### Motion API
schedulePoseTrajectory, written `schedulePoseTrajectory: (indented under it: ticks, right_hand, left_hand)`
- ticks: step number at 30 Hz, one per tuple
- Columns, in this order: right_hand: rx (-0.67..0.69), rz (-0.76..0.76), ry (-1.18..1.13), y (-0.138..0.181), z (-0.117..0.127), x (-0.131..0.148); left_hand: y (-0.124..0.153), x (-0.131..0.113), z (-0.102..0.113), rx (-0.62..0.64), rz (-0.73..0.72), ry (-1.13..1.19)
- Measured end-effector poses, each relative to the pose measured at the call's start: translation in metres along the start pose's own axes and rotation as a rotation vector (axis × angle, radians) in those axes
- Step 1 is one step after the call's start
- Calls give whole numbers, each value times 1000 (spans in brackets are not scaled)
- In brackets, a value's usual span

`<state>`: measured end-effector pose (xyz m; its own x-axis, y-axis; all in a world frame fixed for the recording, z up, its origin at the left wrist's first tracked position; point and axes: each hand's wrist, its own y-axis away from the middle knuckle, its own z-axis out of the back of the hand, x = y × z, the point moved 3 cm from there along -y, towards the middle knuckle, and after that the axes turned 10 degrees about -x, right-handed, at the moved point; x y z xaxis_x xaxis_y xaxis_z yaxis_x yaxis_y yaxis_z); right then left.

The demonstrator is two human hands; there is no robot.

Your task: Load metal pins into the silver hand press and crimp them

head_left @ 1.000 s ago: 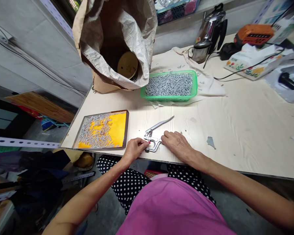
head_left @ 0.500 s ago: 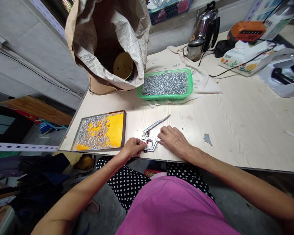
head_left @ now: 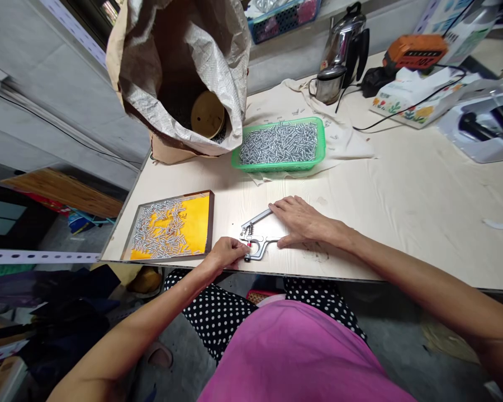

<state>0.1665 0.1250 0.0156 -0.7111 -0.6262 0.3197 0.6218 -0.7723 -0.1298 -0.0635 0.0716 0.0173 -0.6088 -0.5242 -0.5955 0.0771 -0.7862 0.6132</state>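
A pair of silver hand-press pliers [head_left: 257,239] with a spring and a small red part lies on the table near its front edge, handles apart and pointing right. My right hand [head_left: 304,220] spans the handles, fingers on the upper one and thumb at the end of the lower one. At the jaw end, my left hand [head_left: 227,252] is closed in a pinch; whatever sits between its fingertips is too small to make out. Left of it is a shallow tray [head_left: 212,223] with a yellow bottom, holding many small metal pins [head_left: 159,234].
Behind the pliers stands a green basket [head_left: 276,166] full of similar metal pins. A large open woven sack [head_left: 235,120] with a round tin [head_left: 208,114] inside stands at the back left. A metal cup [head_left: 329,86], kettle [head_left: 346,42] and tissue box [head_left: 419,100] are at the back right.
My right hand has moved up and opened wider, from the lower handle's end to span both handles. My left hand stays at the jaw. The view has shifted slightly.
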Motion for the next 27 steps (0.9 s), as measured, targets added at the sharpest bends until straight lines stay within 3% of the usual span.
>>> schedulePoseTrajectory:
  ticks: [8, 10, 13, 15, 18, 20, 24, 27]
  right_hand:
    - [-33, -46, 43, 3, 9, 11]
    - [-19, -69, 45, 4, 11, 14]
    - [-5, -81, 56, 8, 13, 21]
    - [-9, -84, 67, 10, 14, 25]
    - [-16, -94, 79, 11, 15, 29]
    - [-12, -100, 81, 12, 15, 30]
    - [-1, -106, 67, 11, 17, 28]
    - [12, -104, 53, 13, 18, 23]
  left_hand:
    - [3, 1, 2, -42, 11, -98]
    - [8, -2, 4, -147, -130, -275]
    - [19, -17, 1, -381, -513, -526]
    - [23, -28, -9, -434, -747, -630]
    - [15, -46, -26, -371, -989, -747]
    - [4, -58, -34, -306, -1055, -787]
    - [-11, -73, -40, -154, -1038, -837]
    - [-10, -78, -39, -133, -1007, -895]
